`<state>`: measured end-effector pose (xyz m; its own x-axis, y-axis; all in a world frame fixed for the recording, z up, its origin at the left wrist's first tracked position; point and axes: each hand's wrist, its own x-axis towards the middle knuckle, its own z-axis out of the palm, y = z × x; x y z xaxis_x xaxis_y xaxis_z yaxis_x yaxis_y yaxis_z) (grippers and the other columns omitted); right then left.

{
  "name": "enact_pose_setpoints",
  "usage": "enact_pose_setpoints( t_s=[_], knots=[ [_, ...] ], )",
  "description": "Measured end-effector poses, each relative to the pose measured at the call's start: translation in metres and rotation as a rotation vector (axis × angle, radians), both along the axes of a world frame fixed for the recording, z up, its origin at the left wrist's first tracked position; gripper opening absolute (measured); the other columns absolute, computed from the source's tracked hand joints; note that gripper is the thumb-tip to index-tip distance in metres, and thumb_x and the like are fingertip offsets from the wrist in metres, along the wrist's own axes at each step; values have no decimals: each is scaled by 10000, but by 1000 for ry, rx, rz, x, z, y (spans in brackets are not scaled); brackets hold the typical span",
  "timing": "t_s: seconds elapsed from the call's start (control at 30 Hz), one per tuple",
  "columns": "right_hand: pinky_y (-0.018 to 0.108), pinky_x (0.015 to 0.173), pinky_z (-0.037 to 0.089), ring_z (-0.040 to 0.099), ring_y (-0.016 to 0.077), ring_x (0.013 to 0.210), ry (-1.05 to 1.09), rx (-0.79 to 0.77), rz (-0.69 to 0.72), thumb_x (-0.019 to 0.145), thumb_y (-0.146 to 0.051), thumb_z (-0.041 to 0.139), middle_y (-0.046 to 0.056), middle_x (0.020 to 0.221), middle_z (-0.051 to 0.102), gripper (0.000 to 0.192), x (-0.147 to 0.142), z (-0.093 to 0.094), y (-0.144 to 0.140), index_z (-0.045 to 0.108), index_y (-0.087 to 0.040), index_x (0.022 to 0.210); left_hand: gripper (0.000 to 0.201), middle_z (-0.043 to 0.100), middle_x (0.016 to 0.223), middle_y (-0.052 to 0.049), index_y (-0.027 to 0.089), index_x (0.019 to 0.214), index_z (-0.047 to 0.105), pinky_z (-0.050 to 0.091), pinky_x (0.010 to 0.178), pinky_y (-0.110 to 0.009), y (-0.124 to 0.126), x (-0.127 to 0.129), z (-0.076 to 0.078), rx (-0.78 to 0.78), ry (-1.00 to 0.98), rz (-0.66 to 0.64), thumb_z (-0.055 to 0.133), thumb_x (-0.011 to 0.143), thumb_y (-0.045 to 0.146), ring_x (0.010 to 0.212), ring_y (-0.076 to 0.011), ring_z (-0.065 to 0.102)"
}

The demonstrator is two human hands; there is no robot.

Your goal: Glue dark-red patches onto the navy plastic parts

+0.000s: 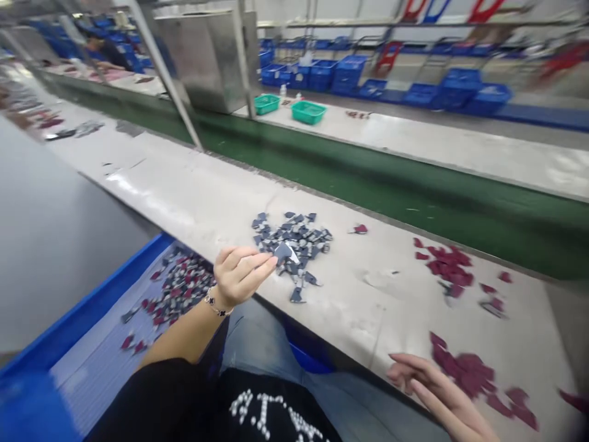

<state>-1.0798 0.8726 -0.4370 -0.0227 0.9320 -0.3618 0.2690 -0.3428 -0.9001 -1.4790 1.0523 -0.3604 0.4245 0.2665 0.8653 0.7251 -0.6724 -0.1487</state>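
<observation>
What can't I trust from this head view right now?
- Right hand: wrist cut off by the bottom edge.
- Left hand: pinches a small dark piece; its shape is blurred.
- Blue tray: near end blurred, contents partly behind the arm.
- Person at far left: too blurred.

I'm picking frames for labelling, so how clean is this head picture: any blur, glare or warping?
Head view: straight bench edges bow and slant, a wide-lens warp; far crates and the upper left are smeared; soft glare lies on the pale worktop; the left hand with its dark piece is fairly sharp, the right hand softer.
</observation>
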Motion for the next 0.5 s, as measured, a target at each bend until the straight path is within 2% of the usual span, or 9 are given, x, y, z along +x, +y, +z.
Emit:
enact_pose_setpoints(
  t_s=[0.07, 0.17, 0.23, 0.33, 0.37, 0.4, 0.43, 0.5],
  knots=[
    [357, 944, 622, 722, 287, 1059, 24, 28, -84, 948, -655, 602, 115, 1107, 744, 497, -11, 16, -8, 733, -246, 1198, 163, 799, 758, 47, 326, 995, 752, 513, 727, -317, 9, 30, 19, 120, 64, -111, 787, 876, 221, 701, -168, 725],
    [406, 953, 610, 708, 299, 1045, 39, 15, -178, 951, -678, 583, 109, 1053, 736, 500, -17, 25, -21, 741, -255, 1168, 118, 796, 742, 55, 299, 910, 736, 509, 682, -316, 16, 63, 36, 164, 83, -239, 800, 862, 213, 641, -161, 701],
    [417, 961, 606, 706, 305, 1051, 50, -11, -232, 940, -691, 593, 105, 1031, 736, 505, -14, 21, -30, 744, -255, 1145, 140, 797, 748, 49, 278, 897, 730, 497, 672, -311, 17, 78, 40, 162, 77, -309, 812, 843, 179, 650, -157, 692],
    [404, 959, 606, 722, 305, 1048, 53, -40, -290, 914, -693, 636, 105, 1012, 752, 499, 0, 8, -41, 748, -248, 1112, 186, 797, 760, 37, 264, 938, 730, 483, 679, -303, 25, 96, 33, 112, 27, -388, 844, 816, 183, 687, -158, 689],
    [406, 950, 610, 730, 311, 1042, 48, -45, -308, 905, -697, 646, 113, 1010, 761, 506, 6, 2, -42, 752, -241, 1097, 171, 797, 766, 31, 266, 941, 734, 485, 692, -303, 31, 103, 28, 30, -4, -388, 848, 822, 222, 710, -165, 694],
    [411, 942, 615, 739, 319, 1034, 43, -50, -318, 890, -704, 658, 124, 1008, 770, 519, 13, -4, -43, 757, -231, 1078, 145, 801, 790, 17, 267, 944, 742, 495, 728, -309, 41, 111, 23, -125, -30, -359, 840, 839, 282, 757, -178, 704],
    [419, 935, 621, 747, 330, 1025, 32, -55, -326, 864, -712, 677, 134, 1005, 778, 534, 20, -11, -42, 765, -220, 1051, 138, 807, 832, -5, 264, 949, 754, 506, 782, -325, 53, 120, 16, -331, -46, -305, 816, 863, 352, 825, -200, 714],
    [430, 920, 630, 755, 353, 1021, -28, -56, -353, 786, -722, 725, 147, 1008, 789, 559, 38, -24, -38, 778, -208, 1001, 262, 810, 982, -77, 228, 945, 777, 507, 924, -380, 86, 143, 3, -774, -27, -160, 723, 915, 482, 1001, -258, 709]
  ],
)
